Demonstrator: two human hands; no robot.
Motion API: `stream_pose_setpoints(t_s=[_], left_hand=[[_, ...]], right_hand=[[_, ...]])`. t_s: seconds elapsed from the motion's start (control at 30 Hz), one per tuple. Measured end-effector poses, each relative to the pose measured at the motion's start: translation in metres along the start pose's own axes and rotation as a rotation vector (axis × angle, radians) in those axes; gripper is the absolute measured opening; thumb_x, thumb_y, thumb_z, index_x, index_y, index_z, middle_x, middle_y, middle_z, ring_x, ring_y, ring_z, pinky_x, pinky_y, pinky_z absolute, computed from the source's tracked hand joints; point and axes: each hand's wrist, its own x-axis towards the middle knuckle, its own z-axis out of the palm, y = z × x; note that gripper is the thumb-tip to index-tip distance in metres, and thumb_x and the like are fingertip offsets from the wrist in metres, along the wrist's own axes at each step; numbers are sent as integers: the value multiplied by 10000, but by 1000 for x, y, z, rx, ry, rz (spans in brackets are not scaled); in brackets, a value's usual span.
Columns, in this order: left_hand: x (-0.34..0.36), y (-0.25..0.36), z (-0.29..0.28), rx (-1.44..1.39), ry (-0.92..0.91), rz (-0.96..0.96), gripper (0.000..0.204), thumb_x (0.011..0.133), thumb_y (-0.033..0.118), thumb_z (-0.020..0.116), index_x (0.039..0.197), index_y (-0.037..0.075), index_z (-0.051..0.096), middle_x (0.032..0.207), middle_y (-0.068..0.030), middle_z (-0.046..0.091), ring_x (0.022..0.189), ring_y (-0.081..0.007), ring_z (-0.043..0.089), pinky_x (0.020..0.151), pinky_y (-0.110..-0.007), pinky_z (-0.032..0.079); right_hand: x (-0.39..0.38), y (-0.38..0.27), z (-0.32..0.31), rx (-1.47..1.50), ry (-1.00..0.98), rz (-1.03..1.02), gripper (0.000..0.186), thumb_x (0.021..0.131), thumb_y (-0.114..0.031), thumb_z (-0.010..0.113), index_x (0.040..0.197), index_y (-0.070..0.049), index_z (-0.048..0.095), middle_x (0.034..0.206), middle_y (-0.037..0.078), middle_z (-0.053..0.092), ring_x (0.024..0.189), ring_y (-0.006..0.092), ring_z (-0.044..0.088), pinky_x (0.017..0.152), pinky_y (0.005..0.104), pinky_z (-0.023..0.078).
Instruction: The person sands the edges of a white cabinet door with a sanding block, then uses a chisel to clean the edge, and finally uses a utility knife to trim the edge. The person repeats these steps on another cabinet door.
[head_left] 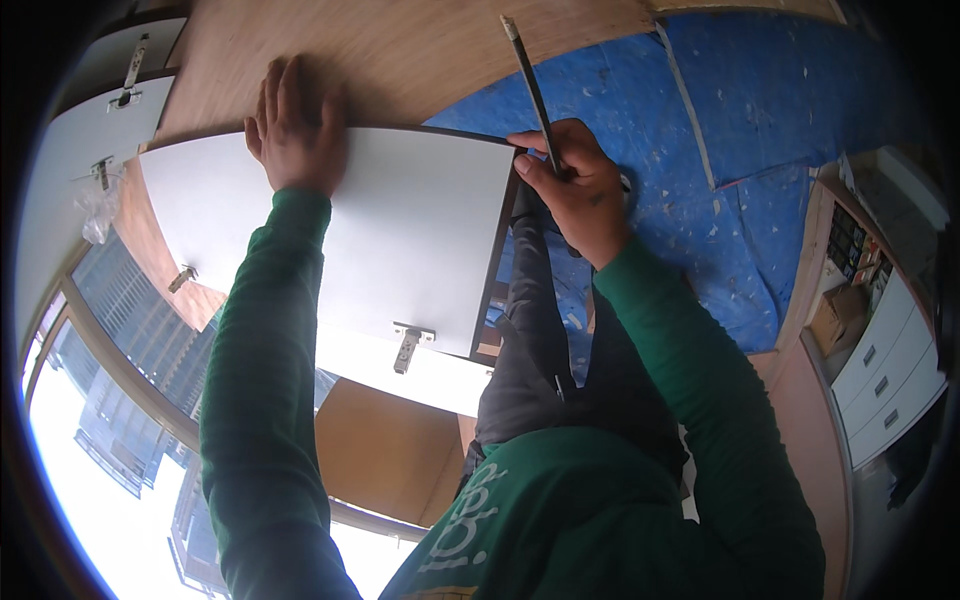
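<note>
My left hand [298, 135] lies palm down at the far edge of a white panel [410, 225], its fingers spread onto the wooden board beyond. A silver hinge [408, 342] is fixed near the panel's near edge, another [183, 277] on the left. My right hand [570, 185] grips a dark pencil [530, 78] upright at the panel's right corner, with thumb and forefinger at the edge. A small blue bit shows between those fingers, too hidden to name.
A wooden board [420, 60] spans the top. Blue sheeting [740, 90] covers the floor right of my legs. White doors with hinges [125, 95] stand upper left, beside a window [110, 400]. A white drawer unit [880, 370] and cardboard box [835, 318] sit at far right.
</note>
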Motion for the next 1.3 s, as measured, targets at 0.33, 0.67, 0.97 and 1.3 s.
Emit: stream_pose_setpoints(t_s=[0.33, 0.67, 0.97, 1.3], left_hand=[[-1, -3, 0, -31, -4, 2, 697, 961, 521, 591, 1574, 220, 450, 1675, -67, 380, 1564, -269, 306, 1281, -546, 112], [-2, 0, 1, -11, 16, 3, 692, 982, 546, 563, 1576, 211, 451, 1669, -65, 393, 1564, -265, 311, 1281, -526, 116], [-1, -1, 0, -25, 1, -4, 693, 969, 550, 569, 1568, 219, 459, 1677, -81, 376, 1578, -264, 282, 1291, -528, 97], [-1, 1, -1, 0, -3, -10, 702, 966, 540, 578, 1571, 206, 452, 1675, -76, 379, 1578, -256, 280, 1288, -538, 97]], right_hand=[[-4, -23, -8, 26, -27, 99, 176, 984, -102, 733, 1150, -44, 728, 818, -40, 521, 729, 57, 482, 673, 249, 444], [10, -24, -30, 28, -305, 245, 340, 987, -134, 710, 1318, -54, 703, 738, -56, 563, 686, 25, 515, 656, 221, 458], [8, -33, -38, 15, -258, 307, 355, 1035, -218, 673, 1347, -48, 682, 783, -10, 587, 660, 64, 471, 610, 265, 397], [-30, -60, -76, -375, -433, 150, 489, 1089, -133, 530, 1567, -55, 457, 1032, 184, 716, 874, 236, 667, 838, 356, 515]])
